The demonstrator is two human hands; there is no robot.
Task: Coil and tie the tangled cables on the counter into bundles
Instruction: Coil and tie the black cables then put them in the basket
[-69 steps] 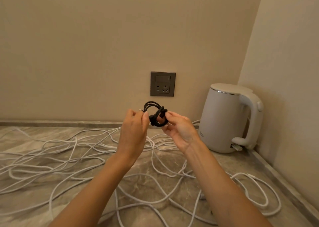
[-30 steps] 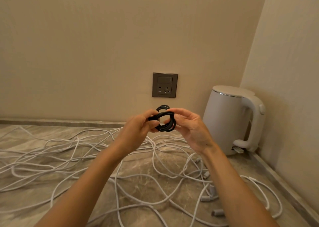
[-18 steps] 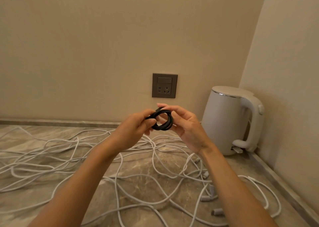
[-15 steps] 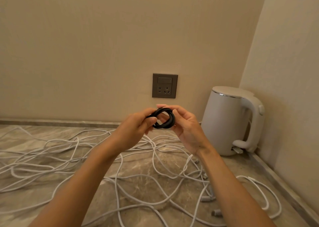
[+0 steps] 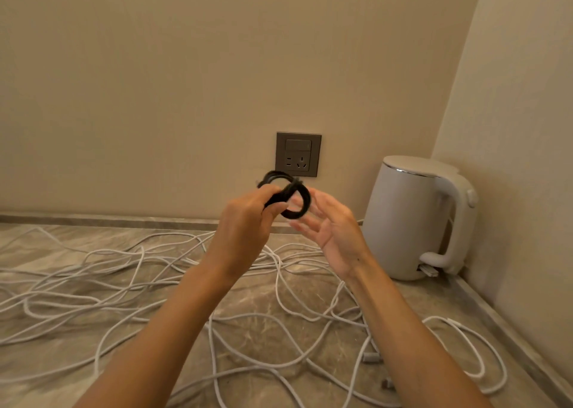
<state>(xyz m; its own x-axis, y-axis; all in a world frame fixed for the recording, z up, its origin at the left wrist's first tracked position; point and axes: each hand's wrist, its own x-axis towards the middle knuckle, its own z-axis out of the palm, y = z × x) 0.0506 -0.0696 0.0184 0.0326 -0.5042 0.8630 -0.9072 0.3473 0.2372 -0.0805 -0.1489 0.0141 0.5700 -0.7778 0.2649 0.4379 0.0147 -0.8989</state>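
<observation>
A small coiled black cable (image 5: 298,201) is held up in front of the wall, twisted into a figure-eight of two loops. My left hand (image 5: 248,221) pinches it at the crossing between thumb and fingers. My right hand (image 5: 333,229) is just to the right of the coil, palm turned toward it, fingers spread and straight; its fingertips lie behind the right loop without gripping. Below, several long white cables (image 5: 130,286) lie tangled across the marble counter (image 5: 55,240), with grey plugs (image 5: 370,357) near my right forearm.
A white electric kettle (image 5: 415,218) stands at the back right corner against the side wall. A grey wall socket (image 5: 298,154) sits behind the coil. A loop of white cable (image 5: 483,355) lies near the counter's right edge.
My right hand let go of the black coil and opened, fingers spreading. The left hand kept its pinch and the coil now shows as two crossed loops, raised slightly.
</observation>
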